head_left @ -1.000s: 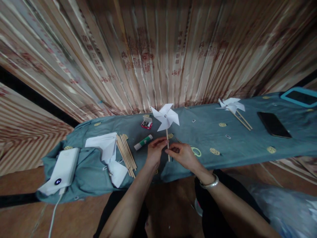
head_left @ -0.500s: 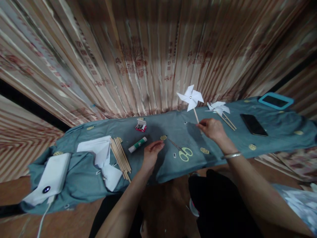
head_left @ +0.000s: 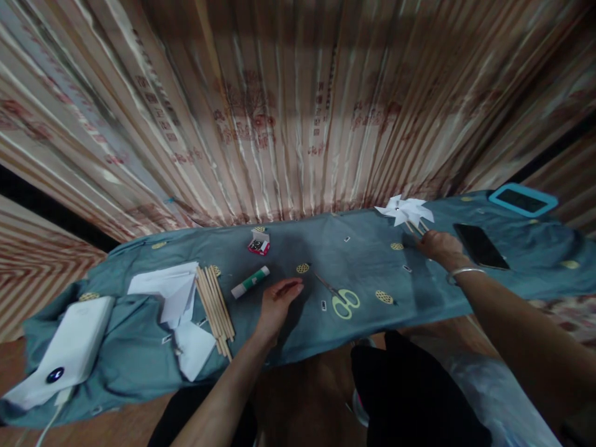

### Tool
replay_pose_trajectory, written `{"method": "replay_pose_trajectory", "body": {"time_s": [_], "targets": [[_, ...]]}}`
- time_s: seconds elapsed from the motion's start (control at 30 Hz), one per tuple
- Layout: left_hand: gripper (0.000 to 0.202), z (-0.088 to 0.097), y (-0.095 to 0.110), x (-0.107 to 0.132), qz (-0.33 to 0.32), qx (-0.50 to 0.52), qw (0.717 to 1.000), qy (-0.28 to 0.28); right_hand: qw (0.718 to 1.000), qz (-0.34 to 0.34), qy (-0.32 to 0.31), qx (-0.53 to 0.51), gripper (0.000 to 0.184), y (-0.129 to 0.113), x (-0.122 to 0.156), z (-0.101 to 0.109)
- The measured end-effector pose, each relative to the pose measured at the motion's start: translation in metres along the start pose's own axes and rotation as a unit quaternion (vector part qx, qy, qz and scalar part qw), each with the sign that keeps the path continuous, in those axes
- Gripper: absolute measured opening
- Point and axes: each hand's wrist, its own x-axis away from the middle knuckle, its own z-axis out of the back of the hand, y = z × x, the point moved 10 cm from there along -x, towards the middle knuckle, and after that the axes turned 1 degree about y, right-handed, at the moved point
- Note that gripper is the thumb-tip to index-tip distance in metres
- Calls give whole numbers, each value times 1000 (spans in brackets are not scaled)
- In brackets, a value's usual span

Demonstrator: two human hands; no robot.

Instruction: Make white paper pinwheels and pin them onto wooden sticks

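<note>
Placement looks in hand: the right hand (head_left: pixel 436 246) is at pale wooden sticks (head_left: pixel 410 228) of white paper pinwheels (head_left: pixel 406 211) by the grey-green patterned cloth's (head_left: pixel 363 254) far edge, its grip too blurred to tell, next calling for gentle release; the left hand (head_left: pixel 278 303) is empty, loosely unclenched.

Behind the long, narrow table (head_left: pixel 372 261) hangs a beige-and-brown striped curtain (head_left: pixel 279 112), which has reddish printed trees and lettering, and its upper part is quite dark. Black bars (head_left: pixel 554 146) run diagonally at both sides. The floor (head_left: pixel 125 428) is reddish brown, and the light is rather dim.
</note>
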Motion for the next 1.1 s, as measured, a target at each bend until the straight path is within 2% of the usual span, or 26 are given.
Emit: {"method": "replay_pose_trajectory", "body": {"time_s": [0.17, 0.4, 0.53, 0.67, 0.73, 0.8, 0.9, 1.0, 1.1], "targets": [[29, -1, -3, -1, 8, -22, 1000, 0, 996, -43, -67, 50, 26, 13, -12, -23], [26, -2, -5, -3, 10, -26, 1000, -2, 989, -46, -120, 73, 36, 18, -24, -34], [26, -1, -6, -2, 9, -27, 1000, -5, 987, -46, -132, 83, 38, 14, -22, -29], [24, -1, -4, 2, -4, -23, 1000, -9, 988, -33, -119, 90, 42, -4, -7, -11], [24, -3, -3, 6, -3, -14, 1000, -12, 990, -14, -112, 84, 36, -21, 5, -3], [23, -6, 0, 12, 3, -2, 1000, -20, 992, 28, -108, 63, 32, -49, 23, 4], [23, -17, 11, 31, 6, 1, 998, -56, 986, 118, -114, 4, 30, -104, 61, 10], [27, -32, 31, 61, 10, 14, 994, -111, 963, 219, -139, -69, 27, -170, 112, 18], [33, -50, 63, 97, -8, 39, 981, -191, 919, 315, -179, -155, 30, -232, 167, 27]]}}
